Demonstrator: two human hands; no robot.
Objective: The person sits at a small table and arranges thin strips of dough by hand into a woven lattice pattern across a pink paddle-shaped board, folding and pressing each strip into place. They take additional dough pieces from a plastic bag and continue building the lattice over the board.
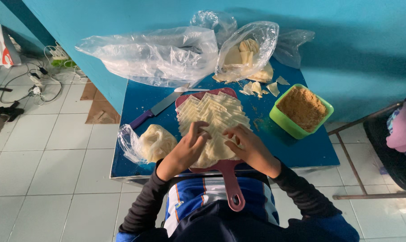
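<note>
While both rest on the pale wrappers, left hand and right hand pinch one each.

Blue table against a turquoise wall; pale cream square sheets fanned on a dusty-pink cutting board. Lime-green tub of brown crumbs, purple-handled knife with grey blade. Black sleeves, blue shirt with white and orange stripes, pale grey floor tiles.

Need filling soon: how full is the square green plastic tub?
Nearly full: brown crumbly filling reaches close to the square green plastic tub's rim.
</note>
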